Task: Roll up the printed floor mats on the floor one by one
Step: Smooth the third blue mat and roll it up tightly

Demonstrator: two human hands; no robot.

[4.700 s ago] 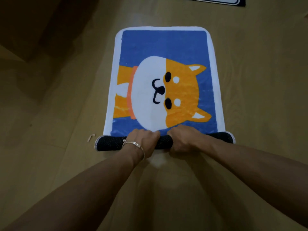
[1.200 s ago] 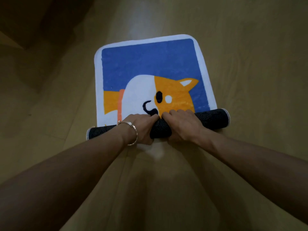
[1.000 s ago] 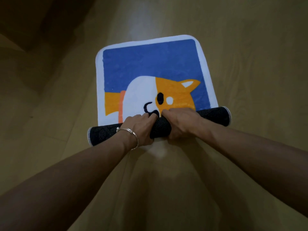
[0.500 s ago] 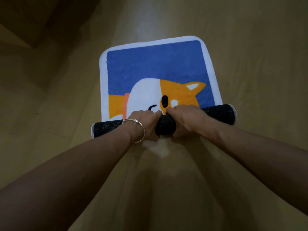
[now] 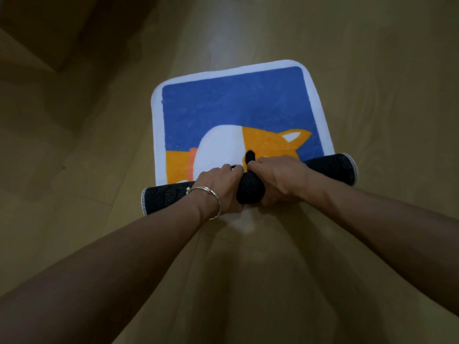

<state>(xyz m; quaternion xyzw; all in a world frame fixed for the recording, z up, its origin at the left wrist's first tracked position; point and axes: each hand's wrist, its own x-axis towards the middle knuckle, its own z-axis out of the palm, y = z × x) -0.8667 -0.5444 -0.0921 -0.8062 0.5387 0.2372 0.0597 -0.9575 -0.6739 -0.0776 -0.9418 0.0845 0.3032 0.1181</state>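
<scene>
A printed floor mat (image 5: 236,105) lies on the wooden floor, blue with a white border and an orange-and-white dog. Its near part is wound into a black dotted roll (image 5: 330,167) that runs slightly askew, the right end farther from me. My left hand (image 5: 221,187), a silver bangle at its wrist, grips the roll left of its middle. My right hand (image 5: 278,177) grips it just to the right, the two hands almost touching. Most of the dog's face is hidden inside the roll; one ear and one eye still show.
Light wooden floor (image 5: 385,83) surrounds the mat on all sides. A dark shadowed piece of furniture or box (image 5: 49,28) fills the upper left corner.
The roll has advanced away from me over the dog's face and grown thicker. The flat part of the mat is shorter. Both hands stayed on the roll's middle.
</scene>
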